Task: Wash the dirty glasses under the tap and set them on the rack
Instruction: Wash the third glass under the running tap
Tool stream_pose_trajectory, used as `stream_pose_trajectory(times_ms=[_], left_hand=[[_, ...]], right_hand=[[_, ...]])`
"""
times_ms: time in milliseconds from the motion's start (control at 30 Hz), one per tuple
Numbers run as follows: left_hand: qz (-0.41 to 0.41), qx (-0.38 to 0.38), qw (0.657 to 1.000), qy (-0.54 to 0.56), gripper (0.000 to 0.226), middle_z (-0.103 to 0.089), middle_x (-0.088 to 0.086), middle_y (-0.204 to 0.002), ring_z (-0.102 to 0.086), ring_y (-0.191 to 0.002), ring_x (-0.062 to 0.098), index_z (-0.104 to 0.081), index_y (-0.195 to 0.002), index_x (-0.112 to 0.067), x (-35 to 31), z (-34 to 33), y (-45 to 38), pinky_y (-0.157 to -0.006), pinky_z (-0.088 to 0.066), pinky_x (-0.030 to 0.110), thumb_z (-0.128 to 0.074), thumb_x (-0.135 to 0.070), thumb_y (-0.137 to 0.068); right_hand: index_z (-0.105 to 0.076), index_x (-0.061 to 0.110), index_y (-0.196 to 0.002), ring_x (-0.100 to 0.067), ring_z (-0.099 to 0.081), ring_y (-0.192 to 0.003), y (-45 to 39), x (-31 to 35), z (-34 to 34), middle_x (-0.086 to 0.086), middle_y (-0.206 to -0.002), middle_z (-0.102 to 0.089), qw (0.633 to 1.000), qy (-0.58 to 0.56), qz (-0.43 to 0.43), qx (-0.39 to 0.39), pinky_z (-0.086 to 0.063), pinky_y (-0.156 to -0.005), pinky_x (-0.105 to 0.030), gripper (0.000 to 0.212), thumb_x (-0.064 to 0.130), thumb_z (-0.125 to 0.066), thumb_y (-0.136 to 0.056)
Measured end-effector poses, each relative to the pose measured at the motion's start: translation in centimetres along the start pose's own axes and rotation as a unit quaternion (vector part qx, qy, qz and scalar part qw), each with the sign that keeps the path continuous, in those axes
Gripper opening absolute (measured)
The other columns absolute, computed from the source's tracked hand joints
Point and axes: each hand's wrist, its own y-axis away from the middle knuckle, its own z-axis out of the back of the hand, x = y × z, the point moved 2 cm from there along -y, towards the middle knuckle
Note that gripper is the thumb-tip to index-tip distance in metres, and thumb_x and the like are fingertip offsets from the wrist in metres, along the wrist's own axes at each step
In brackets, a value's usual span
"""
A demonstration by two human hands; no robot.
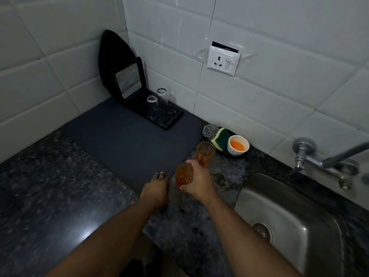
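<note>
One orange-stained glass [184,175] sits gripped in the right hand [196,181]; left hand [156,187] rests flat, fingers relaxed, just beside.

There is one view only, from the person's head, wide-angle, looking forward and down on the counter [60,196] from close above. The wall corner is at 12 o'clock, the sink [289,206] at 4 o'clock.
</note>
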Motion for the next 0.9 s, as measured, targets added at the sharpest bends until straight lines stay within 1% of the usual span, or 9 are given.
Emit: stream_pose_trajectory(times_ms=[67, 133, 200, 267, 333, 433, 567, 767, 900], left_hand=[[0.003, 0.001, 1.000, -0.016, 0.082, -0.013, 0.008, -0.174, -0.013, -0.160, 0.029, -0.025, -0.164, -0.015, -0.2, -0.3, 0.1, -0.117, -0.041, 0.053, -0.065, -0.036, -0.095], [0.007, 0.004, 1.000, -0.006, 0.077, -0.013, 0.009, -0.174, -0.014, -0.160, 0.029, -0.026, -0.164, -0.013, -0.5, -0.3, 0.2, -0.119, -0.039, 0.052, -0.061, -0.035, -0.098], [0.014, 0.005, 1.000, 0.013, 0.066, -0.027, 0.012, -0.168, -0.028, -0.154, 0.032, -0.039, -0.157, -0.012, -0.7, 0.0, 0.4, -0.116, -0.042, 0.050, -0.059, -0.035, -0.098], [0.019, -0.016, 0.999, 0.023, 0.054, -0.044, 0.012, -0.153, -0.048, -0.138, 0.032, -0.053, -0.143, -0.012, -1.6, 0.2, 0.9, -0.107, -0.050, 0.048, -0.060, -0.036, -0.094], [0.018, -0.031, 0.999, 0.027, 0.048, -0.052, 0.012, -0.145, -0.058, -0.127, 0.032, -0.058, -0.136, -0.011, -4.0, 0.5, 1.4, -0.101, -0.053, 0.043, -0.063, -0.032, -0.093], [-0.005, -0.042, 0.999, 0.006, 0.034, -0.065, 0.011, -0.131, -0.064, -0.117, 0.031, -0.065, -0.125, -0.012, -8.7, 1.0, 2.2, -0.092, -0.054, 0.038, -0.060, -0.029, -0.096], [-0.068, -0.077, 0.995, -0.004, 0.033, -0.070, 0.011, -0.118, -0.068, -0.107, 0.031, -0.067, -0.120, -0.018, -17.6, 0.8, 3.0, -0.083, -0.057, 0.037, -0.058, -0.040, -0.096], [-0.155, -0.107, 0.981, 0.036, 0.034, -0.073, 0.008, -0.095, -0.069, -0.092, 0.028, -0.067, -0.086, -0.017, -29.1, 1.7, 3.2, -0.071, -0.051, 0.035, -0.061, -0.049, -0.098], [-0.188, -0.122, 0.970, 0.090, 0.032, -0.074, 0.008, -0.091, -0.070, -0.088, 0.027, -0.072, -0.089, -0.013, -35.2, 2.6, 1.4, -0.075, -0.058, 0.037, -0.065, -0.042, -0.098]], right_hand=[[-0.055, 0.028, -0.123, -0.013, -0.067, -0.095, 0.1, -0.4, -0.5, 0.009, -0.102, -0.066, 1.000, -0.020, -0.004, -0.024, -0.054, -0.081, -0.024, 0.071, 0.021, -0.096, -0.065], [-0.051, 0.032, -0.117, -0.015, -0.066, -0.093, 0.6, -0.9, -0.4, 0.007, -0.101, -0.065, 0.999, -0.031, -0.011, -0.040, -0.058, -0.081, -0.031, 0.070, 0.025, -0.096, -0.064], [-0.049, 0.034, -0.120, -0.016, -0.066, -0.095, 1.5, -1.9, -0.2, 0.007, -0.104, -0.065, 0.998, -0.036, -0.020, -0.044, -0.058, -0.083, -0.035, 0.076, 0.029, -0.096, -0.061], [-0.047, 0.039, -0.119, -0.015, -0.066, -0.094, 3.4, -3.4, 0.8, 0.009, -0.105, -0.066, 0.996, -0.050, -0.040, -0.054, -0.058, -0.082, -0.037, 0.078, 0.038, -0.094, -0.056], [-0.048, 0.040, -0.114, -0.012, -0.066, -0.091, 5.9, -5.6, 2.7, 0.011, -0.102, -0.067, 0.993, -0.068, -0.062, -0.072, -0.059, -0.082, -0.036, 0.076, 0.041, -0.094, -0.053], [-0.052, 0.038, -0.112, -0.009, -0.066, -0.086, 9.3, -8.9, 5.9, 0.012, -0.097, -0.068, 0.986, -0.088, -0.092, -0.108, -0.060, -0.079, -0.036, 0.073, 0.041, -0.092, -0.051], [-0.052, 0.037, -0.109, -0.011, -0.066, -0.084, 14.3, -13.5, 11.2, 0.013, -0.094, -0.067, 0.972, -0.094, -0.128, -0.171, -0.060, -0.075, -0.039, 0.073, 0.045, -0.088, -0.046], [-0.056, 0.036, -0.109, -0.012, -0.065, -0.086, 18.2, -18.1, 17.6, 0.014, -0.095, -0.065, 0.948, -0.092, -0.176, -0.249, -0.053, -0.071, -0.031, 0.070, 0.040, -0.091, -0.049], [-0.053, 0.039, -0.107, -0.007, -0.063, -0.085, 18.7, -20.6, 20.4, 0.017, -0.093, -0.063, 0.932, -0.103, -0.199, -0.285, -0.056, -0.073, -0.032, 0.068, 0.036, -0.093, -0.053]])
